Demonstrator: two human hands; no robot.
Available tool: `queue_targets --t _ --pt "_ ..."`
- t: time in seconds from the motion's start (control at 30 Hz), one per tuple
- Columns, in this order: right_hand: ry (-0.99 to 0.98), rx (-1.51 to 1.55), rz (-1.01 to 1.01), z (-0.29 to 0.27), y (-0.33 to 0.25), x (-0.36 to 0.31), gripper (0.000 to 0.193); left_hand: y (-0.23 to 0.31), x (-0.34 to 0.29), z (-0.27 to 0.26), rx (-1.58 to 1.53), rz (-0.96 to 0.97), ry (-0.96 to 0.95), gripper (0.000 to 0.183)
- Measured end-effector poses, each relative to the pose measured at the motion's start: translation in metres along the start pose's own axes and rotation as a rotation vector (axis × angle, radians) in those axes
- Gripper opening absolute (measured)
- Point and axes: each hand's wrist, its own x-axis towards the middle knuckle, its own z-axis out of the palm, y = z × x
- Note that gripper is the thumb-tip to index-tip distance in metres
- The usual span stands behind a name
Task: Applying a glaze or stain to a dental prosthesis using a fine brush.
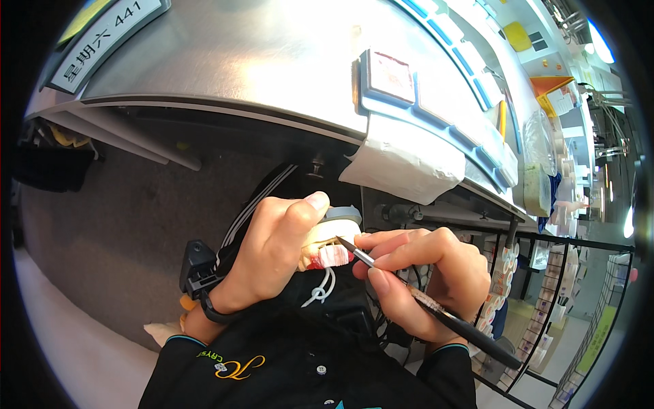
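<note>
My left hand is closed around a cream-coloured dental model with a grey round base. A whitish, ridged block sits on the model, with dark red material beside it. In my right hand is a slim brush with a dark handle and a metal collar, gripped like a pen. Its dark pointed tip touches or nearly touches the model just above the whitish block; the exact contact is too small to tell. Both hands are over my lap, below the bench edge.
A shiny metal bench top spans the far side. On it lies a blue-rimmed tray with a reddish-stained pad. White tissue hangs over the edge near my hands. To the right stands a black wire rack with small containers.
</note>
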Motion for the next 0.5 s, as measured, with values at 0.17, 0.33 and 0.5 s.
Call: queue_targets --t 0.17,0.33,0.5 --pt "-0.056 0.034 0.057 -0.0024 -0.0034 0.0016 0.015 0.0012 -0.0016 0.0005 -0.018 -0.005 -0.003 0.046" --pt "-0.041 0.023 0.048 -0.0030 -0.0022 0.0020 0.014 -0.0036 0.0000 -0.0029 0.009 -0.001 -0.032 0.046" --pt "-0.003 0.060 0.127 -0.0003 -0.0064 0.0014 0.013 -0.0030 -0.0006 -0.0035 0.018 -0.003 -0.036 0.047"
